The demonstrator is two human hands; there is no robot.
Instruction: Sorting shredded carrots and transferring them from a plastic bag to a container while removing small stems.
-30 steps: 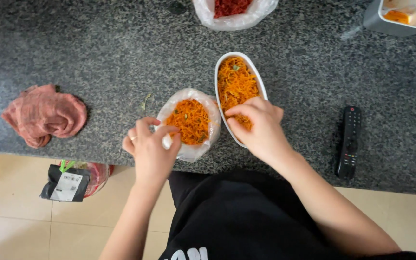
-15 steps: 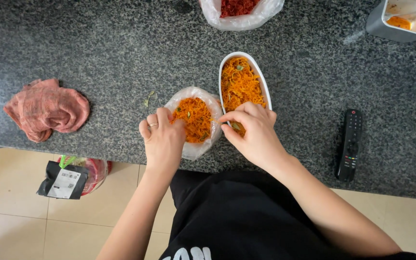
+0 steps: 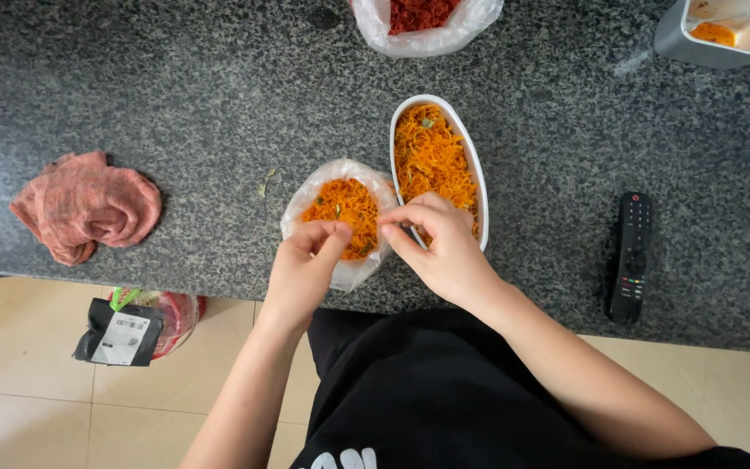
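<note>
Both hands work at the near edge of a dark speckled stone bench (image 3: 175, 104), seen from directly above. Left hand (image 3: 305, 265): fingers curled and pinched together on the near rim of a clear plastic bag (image 3: 340, 274), which stands open on the bench and holds a heap of orange noodles (image 3: 345, 208). Right hand (image 3: 444, 243): fingers bent inward, thumb and fingertips drawn together over the gap between the bag and a white oval dish (image 3: 479, 174); whether they grip the bag's rim, some noodles or nothing cannot be told. The dish lies just beside the bag on its right, touching or nearly touching it, its long axis pointing away from the person, and it is filled with more orange noodles flecked with green (image 3: 431, 152).

Surroundings. A crumpled pink cloth (image 3: 84, 207) lies well to the left on the bench, apart from the bag. A small green scrap (image 3: 266, 182) sits on the stone just left of the bag. At the far edge, a second plastic bag with dark red contents (image 3: 427, 22) is partly cut off by the frame. In the far right corner stands a grey rectangular container (image 3: 722, 35) with orange residue inside. A black remote control (image 3: 631, 256) lies to the right of the dish, well apart from it, parallel to the bench's side. Below the bench, on the pale tiled floor (image 3: 28, 391), rests a black packet with a white label (image 3: 119, 332) against a reddish bag. The person wears a black garment (image 3: 427, 399).
</note>
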